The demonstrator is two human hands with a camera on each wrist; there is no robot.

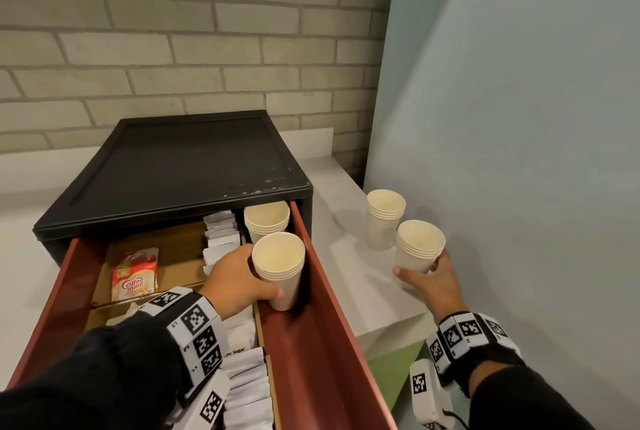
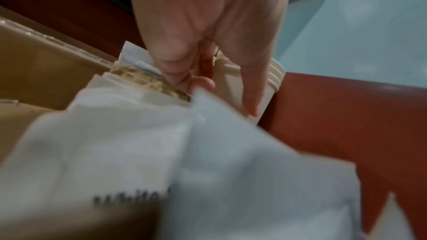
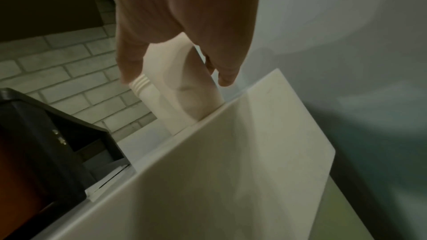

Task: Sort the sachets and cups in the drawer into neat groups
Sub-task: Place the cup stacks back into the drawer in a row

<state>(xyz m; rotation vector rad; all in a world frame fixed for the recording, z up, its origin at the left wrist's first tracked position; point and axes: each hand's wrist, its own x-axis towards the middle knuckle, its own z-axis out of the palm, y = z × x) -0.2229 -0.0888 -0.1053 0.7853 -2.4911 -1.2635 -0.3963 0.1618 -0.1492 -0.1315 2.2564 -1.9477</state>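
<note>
My left hand (image 1: pixel 242 282) grips a stack of cream paper cups (image 1: pixel 280 268) standing in the right channel of the red drawer (image 1: pixel 322 325); the left wrist view shows my left hand (image 2: pixel 208 72) wrapped round that stack (image 2: pixel 272 78). A second cup stack (image 1: pixel 267 221) stands behind it at the drawer's back. My right hand (image 1: pixel 427 279) holds another cup stack (image 1: pixel 419 246) on the white counter (image 1: pixel 356 273), and the right wrist view shows my right hand (image 3: pixel 184 57) around that stack (image 3: pixel 184 96). A fourth stack (image 1: pixel 385 218) stands behind it. White sugar sachets (image 1: pixel 242 381) and Coffee-mate sachets (image 1: pixel 135 277) lie in the drawer.
The black drawer unit (image 1: pixel 180 166) sits against a brick wall (image 1: pixel 173 31). A pale blue wall (image 1: pixel 519 152) stands close on the right of the counter. White sachets (image 1: pixel 221 235) fill the middle row of a brown divider tray (image 1: pixel 173 249). The counter's front edge (image 1: pixel 391 329) drops off by my right wrist.
</note>
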